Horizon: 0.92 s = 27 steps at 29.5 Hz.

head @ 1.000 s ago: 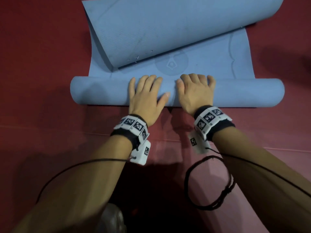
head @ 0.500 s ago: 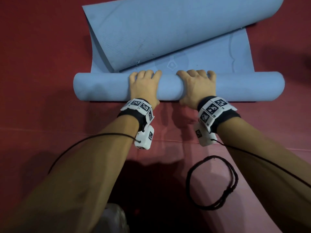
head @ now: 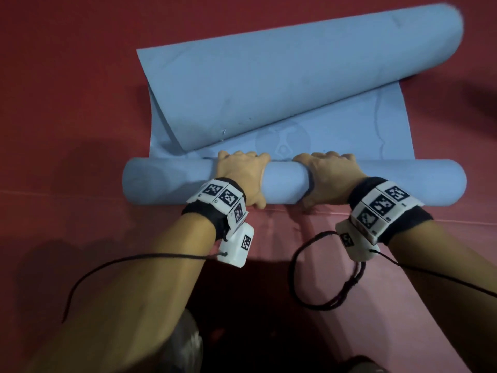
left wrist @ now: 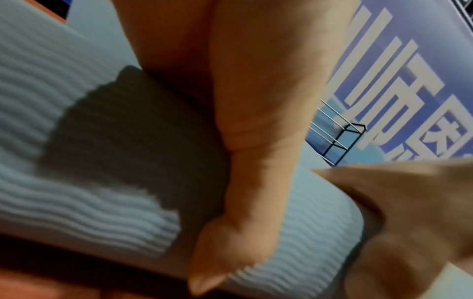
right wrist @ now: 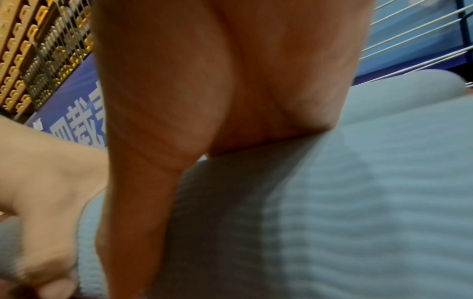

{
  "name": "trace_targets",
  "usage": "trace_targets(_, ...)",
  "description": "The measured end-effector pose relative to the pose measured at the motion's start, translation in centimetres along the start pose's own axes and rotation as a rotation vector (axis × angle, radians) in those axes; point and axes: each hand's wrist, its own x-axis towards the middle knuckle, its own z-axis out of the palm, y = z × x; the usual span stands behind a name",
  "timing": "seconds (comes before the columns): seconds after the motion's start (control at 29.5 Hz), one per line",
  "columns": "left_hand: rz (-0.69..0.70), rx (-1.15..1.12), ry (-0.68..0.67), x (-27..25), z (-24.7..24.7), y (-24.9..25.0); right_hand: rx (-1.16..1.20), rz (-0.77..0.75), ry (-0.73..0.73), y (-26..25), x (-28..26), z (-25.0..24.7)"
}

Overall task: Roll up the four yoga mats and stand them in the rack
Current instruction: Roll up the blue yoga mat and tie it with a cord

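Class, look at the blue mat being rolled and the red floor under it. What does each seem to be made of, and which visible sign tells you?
Blue mat: probably soft foam or rubber, matte; fine wavy ribs show in the wrist views and it curls into a smooth roll.
Red floor: possibly vinyl or padded sheet, smooth with a slight sheen; a thin straight seam runs across it. Uncertain.

Curled mat flap (head: 269, 84) close beyond roll (head: 376, 181)

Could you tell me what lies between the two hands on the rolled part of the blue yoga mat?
Only a bare stretch of the rolled blue yoga mat lies between the left hand and the right hand; the head view shows it.
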Motion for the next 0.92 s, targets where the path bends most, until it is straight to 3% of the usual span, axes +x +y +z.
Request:
trace_targets(0.07,0.044,-0.013,-0.027,-0.1,-0.3,-0.2,0.083,-0.003,0.02,-0.2,-1.3,0.8)
trace_targets(0.17,0.083,-0.108,-0.124,0.9,-1.6,-1.5,0.185,0.069,0.275,-1.7,-2.8,2.6)
trace_targets(0.27,0.04,-0.387,-0.236,1.5,-2.1,-2.0,0.191,0.109,0.471,-2.8,-3.1,5.0)
trace_targets(0.31,-0.005,-0.488,-0.184,1.7,-1.9,-1.9,0.169,0.109,0.524,-2.9,-2.9,5.5)
trace_targets(0.37,-0.114,-0.587,0.091,2.0,-0.6,-1.6,0.129,0.127,0.593,-2.7,-2.2,5.8)
trace_targets(0.44,-0.174,-0.483,0.423,1.3,0.8,-1.4,0.103,0.158,0.607,-2.8,-1.2,5.4)
trace_targets(0.51,-0.177,-0.36,0.566,0.6,2.1,-1.1,0.103,0.192,0.602,-2.8,0.1,4.6)
trace_targets(0.75,-0.169,-0.167,0.6,0.9,3.0,0.8,0.073,0.265,0.459,-1.9,3.7,1.3)
trace_targets(0.92,-0.244,-0.129,0.403,4.0,-0.7,0.3,0.098,0.228,0.707,-2.2,3.3,3.1)
